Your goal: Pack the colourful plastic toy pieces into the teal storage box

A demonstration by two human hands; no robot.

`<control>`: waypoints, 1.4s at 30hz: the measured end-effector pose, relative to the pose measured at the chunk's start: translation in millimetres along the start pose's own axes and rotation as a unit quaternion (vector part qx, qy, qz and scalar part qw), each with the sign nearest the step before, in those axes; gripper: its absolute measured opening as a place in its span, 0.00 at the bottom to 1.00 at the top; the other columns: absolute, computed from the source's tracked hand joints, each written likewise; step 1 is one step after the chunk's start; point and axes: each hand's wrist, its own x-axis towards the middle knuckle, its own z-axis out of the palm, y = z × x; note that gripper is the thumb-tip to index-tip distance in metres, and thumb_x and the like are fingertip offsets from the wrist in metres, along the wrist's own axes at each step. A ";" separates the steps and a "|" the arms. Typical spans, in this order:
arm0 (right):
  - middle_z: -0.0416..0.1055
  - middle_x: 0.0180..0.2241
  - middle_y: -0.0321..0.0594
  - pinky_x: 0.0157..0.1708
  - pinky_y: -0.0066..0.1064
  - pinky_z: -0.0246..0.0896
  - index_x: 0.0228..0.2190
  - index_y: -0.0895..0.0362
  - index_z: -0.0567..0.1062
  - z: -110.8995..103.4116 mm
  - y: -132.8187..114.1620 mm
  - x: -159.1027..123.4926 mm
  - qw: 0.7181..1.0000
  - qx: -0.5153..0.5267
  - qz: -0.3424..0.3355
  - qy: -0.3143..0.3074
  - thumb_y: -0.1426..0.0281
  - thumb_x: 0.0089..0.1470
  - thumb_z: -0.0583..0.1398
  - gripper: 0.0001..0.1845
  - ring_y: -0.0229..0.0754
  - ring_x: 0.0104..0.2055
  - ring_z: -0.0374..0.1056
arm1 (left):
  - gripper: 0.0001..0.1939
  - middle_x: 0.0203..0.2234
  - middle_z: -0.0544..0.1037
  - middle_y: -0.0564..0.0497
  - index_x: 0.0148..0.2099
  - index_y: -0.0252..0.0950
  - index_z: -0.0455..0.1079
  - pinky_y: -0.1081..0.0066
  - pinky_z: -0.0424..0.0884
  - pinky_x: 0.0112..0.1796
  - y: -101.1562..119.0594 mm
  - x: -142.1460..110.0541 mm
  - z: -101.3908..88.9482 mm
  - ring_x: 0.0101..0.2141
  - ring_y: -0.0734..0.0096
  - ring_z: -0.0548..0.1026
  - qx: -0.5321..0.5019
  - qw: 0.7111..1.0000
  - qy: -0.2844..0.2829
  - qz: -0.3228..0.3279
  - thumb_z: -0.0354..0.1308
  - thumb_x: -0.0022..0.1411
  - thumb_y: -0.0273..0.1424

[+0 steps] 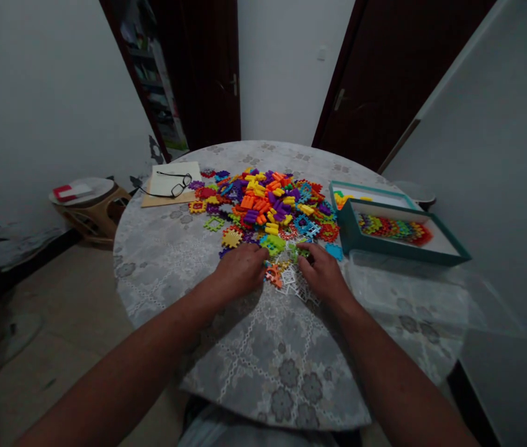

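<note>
Near, bottom centre: both forearms reach up over the round bench [244,366], patterned cloth on top. Left hand [241,270] at frame centre, fingers curled together beside the light green piece [273,244]; cannot tell if its grip pinches anything. Right hand [323,271], just right of centre: thumb and forefinger parted, small green piece [293,252] at the tips; pinched or only touched, unclear. Light green piece lies flat-ish between the hands, long axis too unclear to call; same for the small green one.

White lattice pieces [290,279] and an orange piece [273,275] between the hands. Clear plastic tray [407,288] at right, long axis left to right. Beyond it, teal box [398,247], long side sloping down rightward; row of multicoloured pieces [393,228] inside runs the same way, red-orange end right. Shallow teal tray [382,192] behind, yellow, orange and green bits at its left end.

Mixed pile [267,198] past the hands. Glasses [180,186] on paper [166,175], upper left. Red-and-white packet [70,191] on a stool [89,214], far left; its print unreadable.
</note>
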 end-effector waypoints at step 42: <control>0.83 0.44 0.45 0.47 0.40 0.72 0.49 0.54 0.83 2.5 -15.2 -2.2 0.987 0.112 0.099 0.065 0.56 0.69 0.58 0.20 0.50 0.44 0.77 | 0.13 0.32 0.78 0.51 0.47 0.41 0.71 0.67 0.71 0.27 -14.6 27.4 23.7 0.27 0.66 0.77 -0.545 0.832 0.044 -0.092 0.56 0.74 0.44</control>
